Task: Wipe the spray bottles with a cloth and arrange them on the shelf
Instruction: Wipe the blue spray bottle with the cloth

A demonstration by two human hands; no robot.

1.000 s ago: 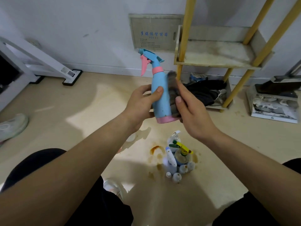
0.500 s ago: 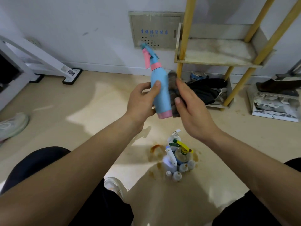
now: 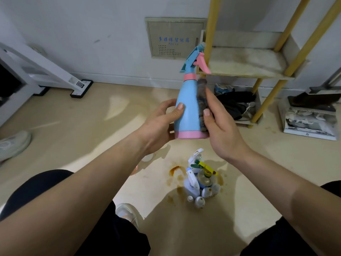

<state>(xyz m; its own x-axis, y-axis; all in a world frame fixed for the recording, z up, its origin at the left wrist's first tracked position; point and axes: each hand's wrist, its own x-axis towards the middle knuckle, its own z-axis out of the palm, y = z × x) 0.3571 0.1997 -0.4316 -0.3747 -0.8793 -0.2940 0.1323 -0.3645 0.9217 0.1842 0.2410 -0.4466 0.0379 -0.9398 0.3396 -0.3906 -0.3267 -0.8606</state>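
My left hand point(image 3: 160, 121) grips a blue spray bottle point(image 3: 188, 109) with a pink base, collar and trigger, held upright in mid air. My right hand point(image 3: 222, 130) presses a grey fuzzy cloth point(image 3: 201, 100) against the bottle's right side, thumb and fingers curled round the cloth. The bottle's nozzle reaches the front edge of the yellow-framed shelf point(image 3: 245, 61), whose middle board is bare and stained. On the floor below my hands stands a cluster of several spray bottles point(image 3: 200, 179), one with a yellow and green trigger.
Brown liquid stains point(image 3: 175, 170) mark the floor by the cluster. The shelf's bottom level holds dark fabric point(image 3: 234, 104). A dustpan on a box point(image 3: 311, 117) sits at the right, a white stand point(image 3: 55, 74) at the left, a shoe point(image 3: 14, 145) at the far left.
The bottle has turned about its axis: the nozzle pointed left, now the trigger faces right toward the shelf. My right hand keeps the cloth against the bottle's side.
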